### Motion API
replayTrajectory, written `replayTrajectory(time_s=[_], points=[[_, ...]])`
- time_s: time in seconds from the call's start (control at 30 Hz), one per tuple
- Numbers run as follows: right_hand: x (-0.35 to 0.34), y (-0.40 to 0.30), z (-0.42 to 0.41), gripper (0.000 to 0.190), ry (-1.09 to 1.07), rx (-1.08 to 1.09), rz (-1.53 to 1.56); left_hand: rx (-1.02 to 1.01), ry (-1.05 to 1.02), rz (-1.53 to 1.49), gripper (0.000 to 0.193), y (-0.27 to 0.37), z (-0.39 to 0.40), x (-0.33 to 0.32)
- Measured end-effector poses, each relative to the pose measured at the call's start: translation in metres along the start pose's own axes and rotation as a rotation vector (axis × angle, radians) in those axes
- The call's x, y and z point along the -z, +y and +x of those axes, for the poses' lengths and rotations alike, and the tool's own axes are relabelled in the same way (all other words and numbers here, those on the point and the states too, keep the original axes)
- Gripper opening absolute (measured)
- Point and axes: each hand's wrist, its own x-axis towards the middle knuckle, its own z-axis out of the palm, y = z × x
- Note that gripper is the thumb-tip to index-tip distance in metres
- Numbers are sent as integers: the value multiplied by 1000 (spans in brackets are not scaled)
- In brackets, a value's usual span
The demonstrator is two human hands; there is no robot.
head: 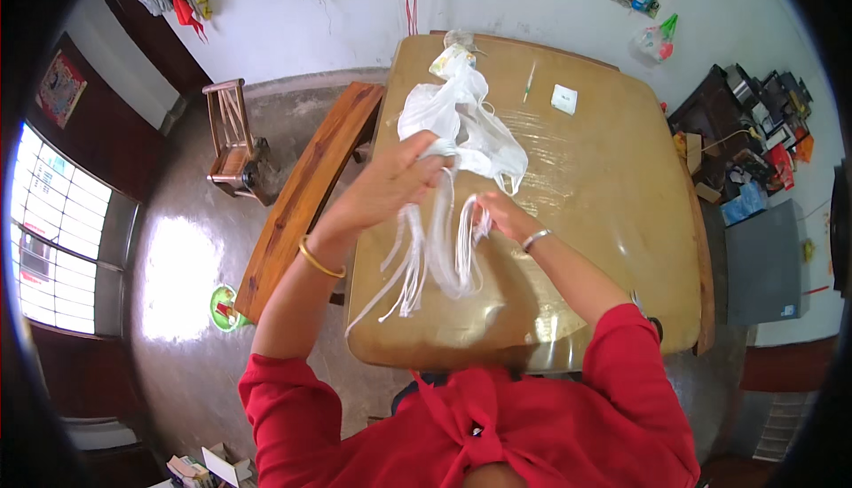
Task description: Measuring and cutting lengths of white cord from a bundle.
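A bundle of white cords [436,242] hangs in a loop between my two hands above the near part of the table. My left hand [399,178] is closed around one part of the bundle, and several loose ends dangle beneath it. Lower and to the right, my right hand [502,215] grips another part of the cords between fingers and thumb. Just beyond both hands, a crumpled white plastic bag [459,115] lies on the table [599,222]; what it contains cannot be made out.
A small white packet [564,99] and a thin green-and-white stick [529,83] lie farther back. Scissors [649,318] rest near my right elbow. Along the table's left side runs a wooden bench [306,202], with a bamboo chair [233,142] and green basin [227,307] beyond.
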Motion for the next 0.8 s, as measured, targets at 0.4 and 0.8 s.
replayTrajectory(time_s=[0.4, 0.8], points=[[62, -110, 89, 28, 259, 515, -439, -155, 155, 330, 21, -75, 95, 10], [78, -58, 35, 29, -57, 33, -790, -366, 202, 716, 63, -226, -27, -48]])
